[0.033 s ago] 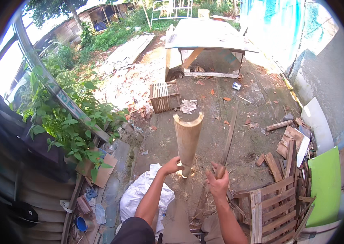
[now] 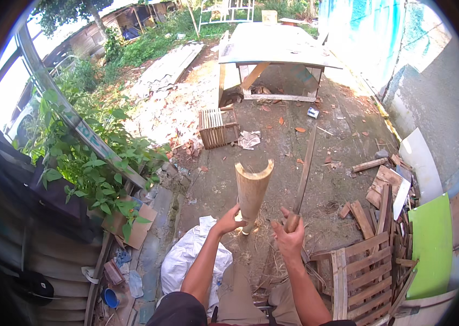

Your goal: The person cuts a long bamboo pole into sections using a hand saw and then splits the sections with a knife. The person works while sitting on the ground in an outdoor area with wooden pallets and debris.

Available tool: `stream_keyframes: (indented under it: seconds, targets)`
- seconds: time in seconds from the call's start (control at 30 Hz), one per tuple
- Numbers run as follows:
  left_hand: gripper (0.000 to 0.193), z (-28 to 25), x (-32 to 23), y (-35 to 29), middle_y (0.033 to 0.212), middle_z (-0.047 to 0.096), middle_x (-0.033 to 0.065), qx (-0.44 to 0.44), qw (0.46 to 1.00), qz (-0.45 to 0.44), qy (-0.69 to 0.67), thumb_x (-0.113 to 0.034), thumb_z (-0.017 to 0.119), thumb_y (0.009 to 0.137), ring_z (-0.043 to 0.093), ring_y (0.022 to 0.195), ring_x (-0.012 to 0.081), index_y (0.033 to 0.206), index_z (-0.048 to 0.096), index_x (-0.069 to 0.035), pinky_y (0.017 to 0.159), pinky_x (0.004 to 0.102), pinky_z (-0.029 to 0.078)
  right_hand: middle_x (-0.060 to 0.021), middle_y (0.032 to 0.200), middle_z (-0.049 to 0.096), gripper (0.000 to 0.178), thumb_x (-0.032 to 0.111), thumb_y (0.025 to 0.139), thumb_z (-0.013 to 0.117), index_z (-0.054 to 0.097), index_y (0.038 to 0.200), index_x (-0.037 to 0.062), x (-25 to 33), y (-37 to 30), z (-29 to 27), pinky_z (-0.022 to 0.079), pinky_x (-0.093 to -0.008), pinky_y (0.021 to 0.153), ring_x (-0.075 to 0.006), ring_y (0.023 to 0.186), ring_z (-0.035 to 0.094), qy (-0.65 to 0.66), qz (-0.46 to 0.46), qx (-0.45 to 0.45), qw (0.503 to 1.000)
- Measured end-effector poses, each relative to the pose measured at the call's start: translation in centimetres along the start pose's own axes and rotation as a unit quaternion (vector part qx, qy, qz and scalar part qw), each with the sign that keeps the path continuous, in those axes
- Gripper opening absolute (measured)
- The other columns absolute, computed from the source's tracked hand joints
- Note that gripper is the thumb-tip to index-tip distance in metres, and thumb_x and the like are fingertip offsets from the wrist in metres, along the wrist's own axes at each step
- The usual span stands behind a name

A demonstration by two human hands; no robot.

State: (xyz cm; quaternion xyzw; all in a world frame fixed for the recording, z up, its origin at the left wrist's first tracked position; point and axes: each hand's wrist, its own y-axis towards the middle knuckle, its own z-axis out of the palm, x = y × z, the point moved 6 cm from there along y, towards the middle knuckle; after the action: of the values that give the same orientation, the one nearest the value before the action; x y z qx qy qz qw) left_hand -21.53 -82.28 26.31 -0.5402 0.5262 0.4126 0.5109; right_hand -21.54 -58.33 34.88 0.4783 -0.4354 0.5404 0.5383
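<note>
A thick split bamboo piece (image 2: pixel 252 196), curved like a trough, stands on end in front of me and leans slightly. Its pale cut rim faces up. My left hand (image 2: pixel 230 221) grips its near lower side, with the thumb against the bamboo. To the right, my right hand (image 2: pixel 290 234) holds the wooden handle of what looks like a long, narrow machete (image 2: pixel 306 168). The dark blade points away from me, apart from the bamboo. Some fingers of the right hand are loosely raised around the handle.
A white sack (image 2: pixel 192 266) lies by my left leg. Wooden slats (image 2: pixel 368 277) and scrap boards (image 2: pixel 368 220) are piled at right, beside a green panel (image 2: pixel 430 247). Farther off stand a slatted crate (image 2: pixel 217 129) and a low table (image 2: pixel 275 49). Leafy plants (image 2: pixel 102 168) grow at left.
The bamboo's upper end has come lower and a little right, nearer to me. My right hand and the machete handle have shifted slightly, and its fingers have loosened.
</note>
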Motion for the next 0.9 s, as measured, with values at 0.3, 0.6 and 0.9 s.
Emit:
stream_keyframes:
  seconds: [0.3,0.6,0.9]
  targets:
    - [0.053,6.1,-23.6,-10.9,0.127,0.060,0.0142,-0.229,0.956,0.177,-0.047,-0.015,0.069,0.087,0.054,0.122,0.0239,0.136,0.054,0.000,0.107,0.0370,0.039,-0.0035,0.102,0.067,0.057,0.024,0.078,0.090,0.059,0.119,-0.0002,11.3,-4.4,2.1,0.050,-0.0248,0.071,-0.0053,0.078,0.055,-0.044,0.045,0.035,0.997]
    - [0.029,4.6,-25.6,-12.3,0.092,0.051,-0.0005,-0.212,0.945,0.222,-0.115,-0.020,0.073,0.092,0.050,0.085,0.0078,0.105,0.050,-0.007,0.074,0.0251,0.043,-0.0001,0.078,0.061,0.047,0.034,0.086,0.081,0.063,0.115,0.0015,19.7,-8.3,3.4,0.046,-0.0272,0.063,-0.0070,0.069,0.055,-0.155,-0.041,0.025,0.987]
    - [0.068,3.8,-25.3,-12.0,0.101,0.058,0.0028,-0.188,0.942,0.197,-0.198,-0.054,0.079,0.083,0.058,0.094,0.0130,0.114,0.055,0.001,0.084,0.0287,0.047,-0.0053,0.065,0.063,0.022,0.021,0.094,0.070,0.061,0.095,0.0012,27.6,-11.3,2.6,0.045,-0.0318,0.053,-0.0115,0.057,0.057,-0.252,-0.081,0.045,0.963]
